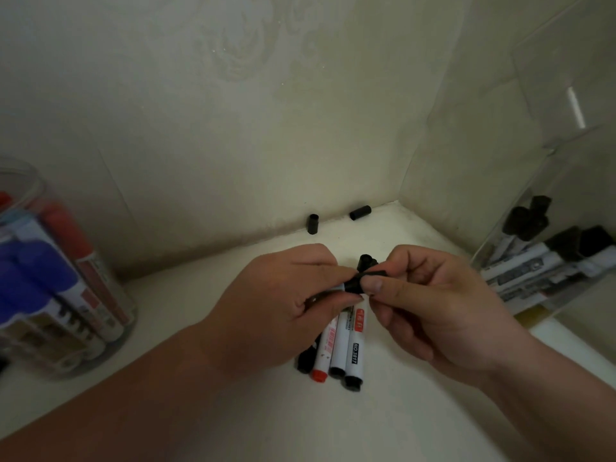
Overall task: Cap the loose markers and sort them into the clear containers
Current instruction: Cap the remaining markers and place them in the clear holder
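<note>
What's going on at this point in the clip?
A person is capping a marker: the left hand grips its barrel while the right hand pinches a black cap at its tip. Four more markers lie on the table beneath the hands, and two loose caps sit by the wall. A jar at left and a box at right hold markers.

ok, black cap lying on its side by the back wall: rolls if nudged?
Likely: the small black cylindrical cap lies sideways on the smooth white tabletop. Probably light, given its size. The beige wall close behind should stop it.
</note>
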Action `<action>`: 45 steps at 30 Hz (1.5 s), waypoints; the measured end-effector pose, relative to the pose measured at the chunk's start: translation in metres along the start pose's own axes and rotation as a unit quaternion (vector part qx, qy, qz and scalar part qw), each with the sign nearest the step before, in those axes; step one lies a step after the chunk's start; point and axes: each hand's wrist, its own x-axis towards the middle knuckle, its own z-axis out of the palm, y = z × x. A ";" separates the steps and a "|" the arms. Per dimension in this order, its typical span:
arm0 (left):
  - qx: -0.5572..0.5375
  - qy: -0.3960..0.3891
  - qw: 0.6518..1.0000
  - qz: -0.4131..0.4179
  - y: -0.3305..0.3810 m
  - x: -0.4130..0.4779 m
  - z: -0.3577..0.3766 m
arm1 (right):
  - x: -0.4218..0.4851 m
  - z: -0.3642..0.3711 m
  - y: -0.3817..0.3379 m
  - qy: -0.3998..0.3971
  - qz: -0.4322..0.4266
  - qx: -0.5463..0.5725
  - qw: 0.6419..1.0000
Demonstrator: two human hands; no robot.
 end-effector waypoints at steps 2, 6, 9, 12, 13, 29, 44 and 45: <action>-0.026 0.000 0.999 -0.025 0.003 0.003 0.000 | 0.002 0.002 0.001 0.012 -0.034 -0.003 0.999; -0.097 0.005 0.992 -0.083 0.007 0.006 0.000 | 0.006 -0.002 0.005 0.004 -0.110 -0.049 0.993; -0.155 -0.018 0.980 -0.125 0.005 0.003 0.003 | 0.004 -0.007 0.013 0.004 -0.160 -0.095 0.983; -0.252 -0.041 0.951 -0.176 0.004 0.001 0.002 | 0.004 -0.010 0.017 0.012 -0.186 -0.096 0.978; -0.269 -0.043 0.944 -0.184 0.004 0.001 0.002 | 0.005 -0.010 0.018 0.011 -0.191 -0.096 0.977; -0.359 0.057 0.885 -0.290 0.013 0.009 0.016 | 0.005 0.004 0.008 0.090 -0.224 -0.076 0.968; 0.003 0.094 0.941 -0.325 -0.004 0.005 0.004 | -0.049 -0.106 -0.143 0.556 -0.375 -0.364 0.646; -0.008 0.104 0.936 -0.337 -0.007 0.006 0.002 | -0.047 -0.108 -0.140 0.565 -0.361 -0.364 0.646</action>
